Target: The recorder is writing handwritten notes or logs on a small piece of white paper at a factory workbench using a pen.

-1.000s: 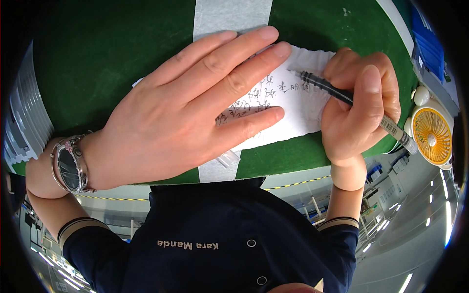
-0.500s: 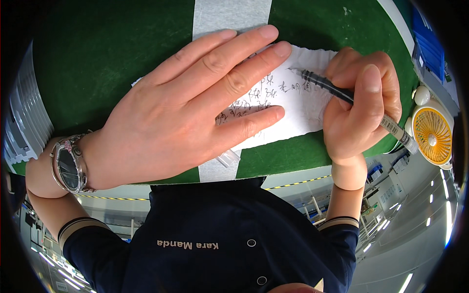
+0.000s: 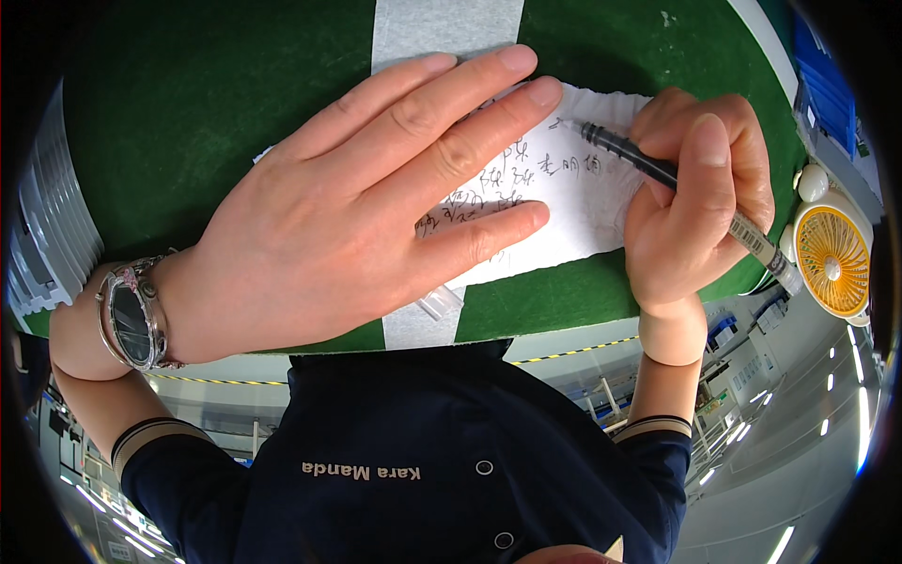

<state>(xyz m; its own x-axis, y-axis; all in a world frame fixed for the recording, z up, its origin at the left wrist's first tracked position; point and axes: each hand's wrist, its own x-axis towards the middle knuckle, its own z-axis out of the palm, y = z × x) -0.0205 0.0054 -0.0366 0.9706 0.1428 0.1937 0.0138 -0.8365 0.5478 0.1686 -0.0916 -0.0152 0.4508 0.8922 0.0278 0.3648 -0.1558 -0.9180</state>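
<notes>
A black-and-clear pen (image 3: 648,167) is gripped in my right hand (image 3: 700,202), its tip on the upper right part of a white paper sheet (image 3: 583,216). Handwritten marks cover much of the sheet that shows. My left hand (image 3: 376,188) lies flat across the sheet's left part, fingers stretched and slightly spread, and hides that side of it. A clear plastic cap-like piece (image 3: 436,303) sticks out below the left palm, on a pale strip of tape (image 3: 442,28). A watch (image 3: 132,320) and a bangle circle my left wrist.
The work surface is a green mat (image 3: 216,85). Clear plastic trays (image 3: 49,216) stack at its left edge. To the right stand a small yellow-and-white fan (image 3: 832,263) and a blue bin (image 3: 827,85). The near table edge runs just below my hands.
The pen tip has shifted slightly, and a fresh short stroke shows beside it. My right hand has moved a little with the pen. The left hand stays almost still.
</notes>
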